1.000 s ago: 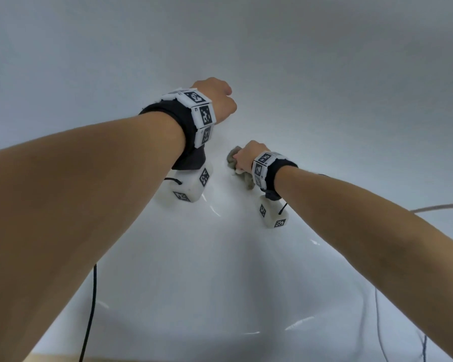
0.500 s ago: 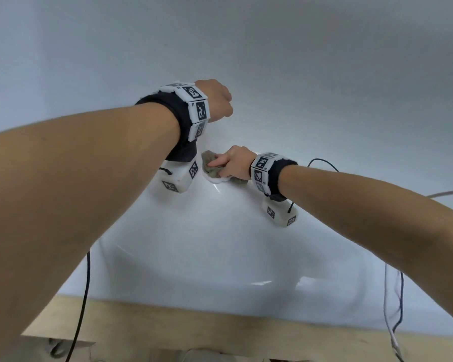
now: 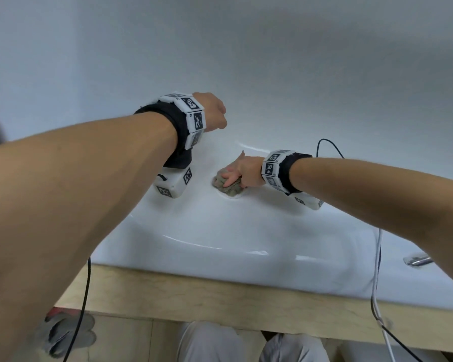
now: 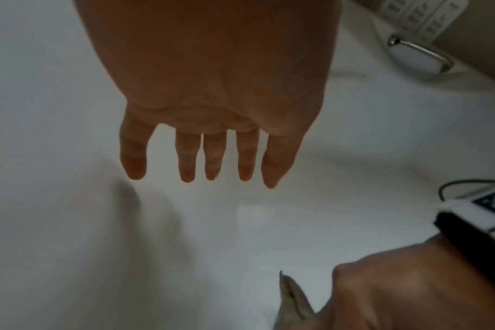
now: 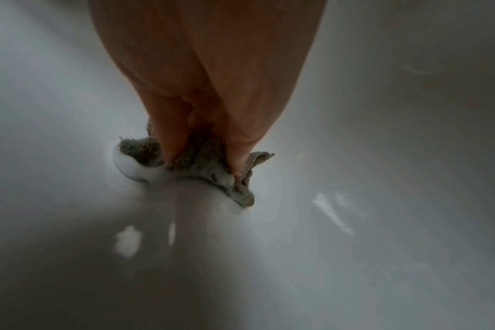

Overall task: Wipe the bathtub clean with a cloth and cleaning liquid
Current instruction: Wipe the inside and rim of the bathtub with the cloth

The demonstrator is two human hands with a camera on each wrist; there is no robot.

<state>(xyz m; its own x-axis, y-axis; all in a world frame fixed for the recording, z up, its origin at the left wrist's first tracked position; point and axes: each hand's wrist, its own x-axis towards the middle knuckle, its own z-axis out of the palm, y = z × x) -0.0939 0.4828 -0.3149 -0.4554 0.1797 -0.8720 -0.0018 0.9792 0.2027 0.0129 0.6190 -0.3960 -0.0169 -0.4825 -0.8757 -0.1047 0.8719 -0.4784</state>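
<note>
In the last second my right hand point(image 3: 242, 171) has dragged the bunched cloth point(image 3: 229, 186) leftward across the tub point(image 3: 246, 231) floor toward my left hand point(image 4: 212, 93), pushing a ridge of white foam point(image 5: 144, 169) ahead of it, so I judge the wipe is mid-stroke with more of the basin left to cover. My right fingers point(image 5: 170, 143) pinch into the cloth and press it flat on the glossy white surface, while my left hand hovers above, fingers straight and holding nothing. The tub sits in a pale wood frame point(image 3: 220, 301), a chrome handle point(image 4: 418, 53) on its rim.
</note>
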